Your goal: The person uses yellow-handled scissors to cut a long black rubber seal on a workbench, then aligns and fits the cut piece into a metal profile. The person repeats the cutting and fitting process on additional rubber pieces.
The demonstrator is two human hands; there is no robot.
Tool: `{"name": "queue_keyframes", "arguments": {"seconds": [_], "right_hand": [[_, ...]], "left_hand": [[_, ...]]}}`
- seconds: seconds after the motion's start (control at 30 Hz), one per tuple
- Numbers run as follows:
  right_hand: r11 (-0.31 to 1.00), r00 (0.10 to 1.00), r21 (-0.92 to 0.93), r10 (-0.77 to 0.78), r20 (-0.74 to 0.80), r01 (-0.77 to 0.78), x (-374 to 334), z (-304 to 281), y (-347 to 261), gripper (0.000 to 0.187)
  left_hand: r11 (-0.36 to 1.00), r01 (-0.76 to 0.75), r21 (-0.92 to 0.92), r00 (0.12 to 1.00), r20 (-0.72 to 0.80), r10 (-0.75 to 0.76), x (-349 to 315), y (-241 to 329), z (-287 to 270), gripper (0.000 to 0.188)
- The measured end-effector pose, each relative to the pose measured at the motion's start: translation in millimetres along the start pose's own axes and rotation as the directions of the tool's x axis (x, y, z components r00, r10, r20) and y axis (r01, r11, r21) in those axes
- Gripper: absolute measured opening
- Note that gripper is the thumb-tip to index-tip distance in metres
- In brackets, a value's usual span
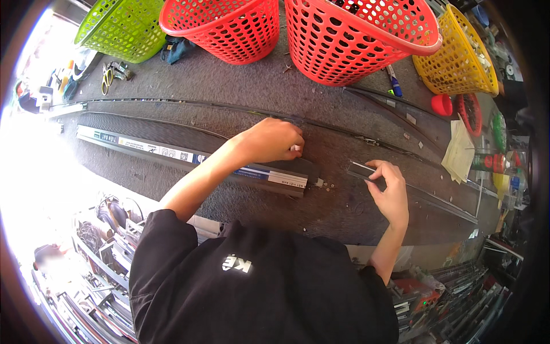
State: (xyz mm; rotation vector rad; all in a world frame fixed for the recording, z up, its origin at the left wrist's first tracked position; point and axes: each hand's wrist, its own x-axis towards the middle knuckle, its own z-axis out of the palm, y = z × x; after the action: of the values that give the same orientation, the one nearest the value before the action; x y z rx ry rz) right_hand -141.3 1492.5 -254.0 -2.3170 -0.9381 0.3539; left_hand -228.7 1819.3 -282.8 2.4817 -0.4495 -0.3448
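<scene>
My left hand (272, 140) is closed, its fingers curled over the dark work surface; a small pale spot shows at the fingertips, and I cannot make out what they hold. Thumb and fingers of my right hand (391, 188) pinch a short dark profile piece (360, 170) with a bright edge. Under my left forearm lies a long grey metal profile (146, 147) with a printed blue and white label. Several tiny loose bits (327, 184) are scattered by its right end, between my two hands.
Along the back stand a green basket (123, 31), two red baskets, one of them larger (349, 49), and a yellow basket (452, 57). Scissors (106, 79) lie at the far left, a blue marker (394, 83) at the back right. Papers (458, 152) and a bottle (492, 162) are at right.
</scene>
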Motion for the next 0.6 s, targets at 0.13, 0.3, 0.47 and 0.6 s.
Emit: {"name": "queue_keyframes", "arguments": {"seconds": [0.13, 0.3, 0.47, 0.6], "right_hand": [[0.991, 0.997, 0.135, -0.013, -0.079, 0.024, 4.5, 10.2, -20.3, 0.027], [0.974, 1.000, 0.223, -0.024, -0.006, 0.025, 13.8, 15.9, -43.1, 0.047], [0.994, 0.991, 0.067, -0.097, 0.088, 0.091, 25.9, 8.3, -52.6, 0.044], [0.992, 0.989, 0.118, -0.062, 0.136, 0.046, 31.4, 6.2, -55.6, 0.041]], "left_hand": [[0.993, -0.101, 0.055, 0.978, -0.180, 0.109, -13.2, 4.5, 17.2, 0.017], [0.972, -0.234, -0.011, 0.894, -0.397, 0.211, -32.4, 7.7, 40.3, 0.021], [0.952, -0.299, 0.061, 0.849, -0.439, 0.294, -37.2, 6.1, 43.8, 0.021], [0.921, -0.318, 0.226, 0.803, -0.453, 0.388, -37.6, 7.6, 43.8, 0.018]]}}
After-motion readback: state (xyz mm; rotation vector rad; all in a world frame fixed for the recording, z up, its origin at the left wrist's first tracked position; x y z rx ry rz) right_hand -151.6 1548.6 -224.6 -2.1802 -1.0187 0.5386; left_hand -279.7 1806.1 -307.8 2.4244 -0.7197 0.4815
